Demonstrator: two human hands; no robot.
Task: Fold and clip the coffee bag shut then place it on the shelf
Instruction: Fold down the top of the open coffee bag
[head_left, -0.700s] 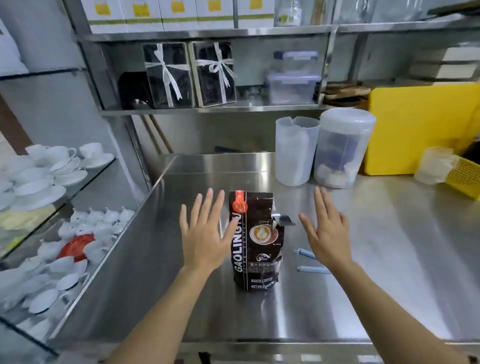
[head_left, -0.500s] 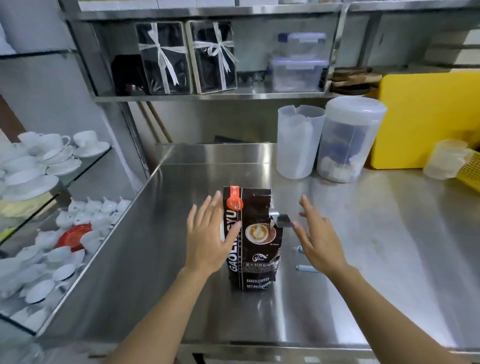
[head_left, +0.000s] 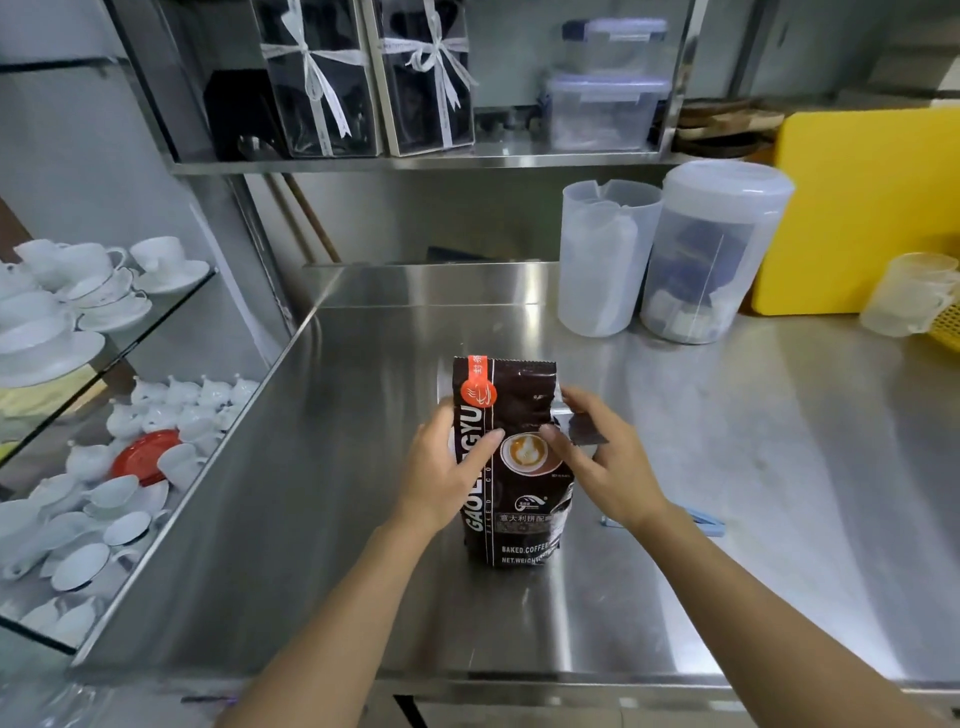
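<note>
A dark brown coffee bag (head_left: 519, 499) with an orange label stands upright on the steel counter (head_left: 727, 519), its top edge flat and unfolded. My left hand (head_left: 447, 467) grips the bag's left side, thumb across the front. On the bag's right side, my right hand (head_left: 602, 457) has its fingers curled round the upper part. A light blue clip (head_left: 698, 518) lies on the counter just right of my right wrist, partly hidden by it. The steel shelf (head_left: 467, 161) runs along the wall above the counter.
Two black gift boxes (head_left: 374, 78) and stacked clear lidded containers (head_left: 602, 83) stand on the shelf. A plastic jug (head_left: 602, 260), a lidded tub (head_left: 711, 254) and a yellow board (head_left: 862, 208) line the counter's back. White cups (head_left: 78, 291) fill glass shelves at the left.
Both hands were spread open on either side of the bag, apart from it. They have closed in and now hold the bag's two sides. The camera has moved closer.
</note>
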